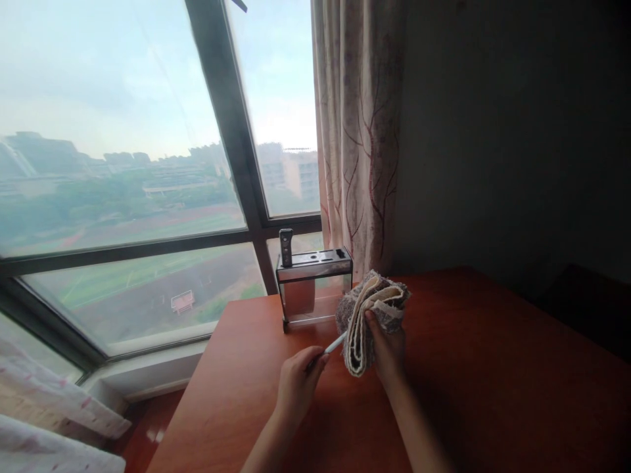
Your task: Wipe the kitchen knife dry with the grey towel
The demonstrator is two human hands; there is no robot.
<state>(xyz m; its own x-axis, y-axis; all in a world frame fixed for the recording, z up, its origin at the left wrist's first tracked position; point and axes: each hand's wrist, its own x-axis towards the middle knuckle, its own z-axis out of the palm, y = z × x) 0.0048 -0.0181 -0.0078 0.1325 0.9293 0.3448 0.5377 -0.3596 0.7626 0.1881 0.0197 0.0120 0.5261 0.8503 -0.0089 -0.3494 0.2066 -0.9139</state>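
Note:
My left hand (302,374) is closed around the near end of what looks like a slim knife (336,343). Its pale, narrow blade points up and right to a folded towel (362,328), where the far end is hidden. The towel is grey and shaggy with cream edges, doubled into several layers. Gripping it from the right is my right hand (389,348), thumb pressed on the folds. Just behind the hands stands a clear-sided knife block (315,269) with a slotted dark top. A black-handled knife (286,247) sticks upright from its left end.
The reddish-brown wooden table (221,407) carries the block near its far edge. Beyond it are a large dark-framed window (251,171) and a patterned curtain (367,131). Another pale curtain (54,407) hangs at lower left. A dark wall fills the right side.

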